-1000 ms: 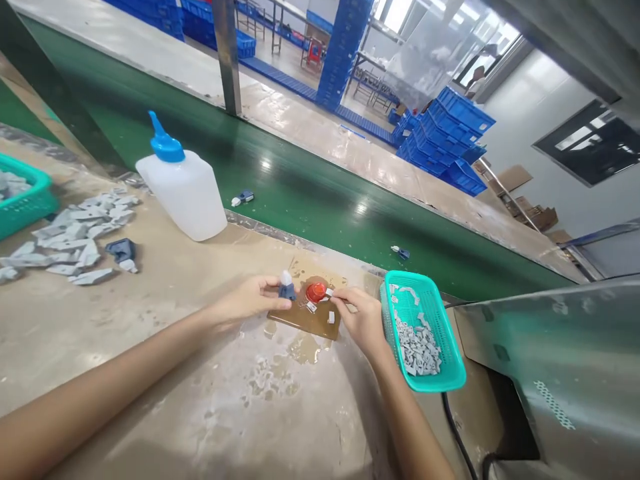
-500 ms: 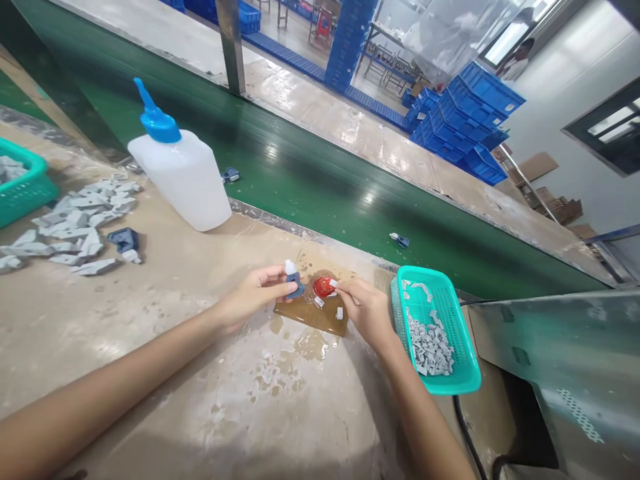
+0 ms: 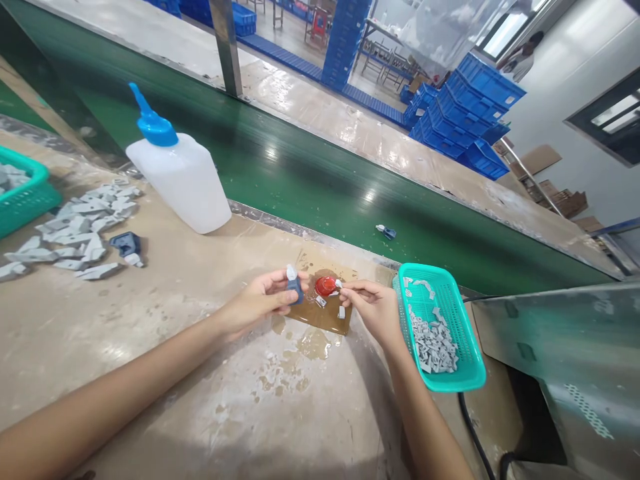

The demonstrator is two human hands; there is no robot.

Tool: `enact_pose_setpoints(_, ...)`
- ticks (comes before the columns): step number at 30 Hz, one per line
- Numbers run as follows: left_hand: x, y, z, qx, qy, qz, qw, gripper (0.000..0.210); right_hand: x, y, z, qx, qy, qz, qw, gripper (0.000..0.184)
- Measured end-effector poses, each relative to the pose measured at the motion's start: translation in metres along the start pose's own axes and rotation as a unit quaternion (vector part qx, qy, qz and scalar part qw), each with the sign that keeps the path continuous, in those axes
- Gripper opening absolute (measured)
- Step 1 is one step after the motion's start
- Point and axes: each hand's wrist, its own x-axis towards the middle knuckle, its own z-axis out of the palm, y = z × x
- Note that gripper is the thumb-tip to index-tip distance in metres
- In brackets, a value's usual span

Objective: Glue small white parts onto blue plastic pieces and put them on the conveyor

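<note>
My left hand (image 3: 260, 298) pinches a dark blue-grey plastic part (image 3: 295, 288) with a pale grey tip pointing up. Between thumb and finger of my right hand (image 3: 373, 305) is a small light grey plastic piece (image 3: 339, 284), held at the right edge of a round red cap-like dish (image 3: 326, 287). The dish sits on a wet brown plate (image 3: 315, 319) on the table. Two more small grey pieces lie on that plate, one (image 3: 321, 302) just below the dish and another (image 3: 341, 312) near my right fingers.
Right of my hand stands a green basket (image 3: 477, 373) of small grey pieces. A white bottle (image 3: 185, 183) with a blue nozzle, loose grey parts (image 3: 83, 227) and another green basket (image 3: 37, 205) are at left. Beyond runs a green conveyor belt (image 3: 300, 173) carrying a blue-grey part (image 3: 386, 231).
My right hand has drawn slightly right, with the small grey piece still pinched. On the belt, the blue-grey part has shifted left, and another behind the bottle has gone from sight.
</note>
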Motion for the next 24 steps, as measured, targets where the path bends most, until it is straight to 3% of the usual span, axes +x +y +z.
enact_pose_setpoints(5,0.000,-0.003,0.002,-0.035,-0.010,-0.018,0.999,0.038,0.000,-0.006,-0.006,0.085,-0.010,0.054,0.995,0.009)
enact_pose_setpoints(9,-0.001,-0.003,0.006,0.055,0.007,-0.003,0.998,0.028,-0.011,-0.018,-0.001,0.035,0.008,-0.028,0.999,0.007)
enact_pose_setpoints(14,-0.004,-0.003,0.011,0.077,-0.004,0.023,0.997,0.025,-0.024,-0.028,0.010,-0.084,-0.007,-0.165,0.983,0.012)
enact_pose_setpoints(24,-0.008,-0.008,0.012,0.066,-0.010,0.041,0.997,0.025,-0.031,-0.028,0.014,-0.083,-0.062,-0.207,0.973,0.020)
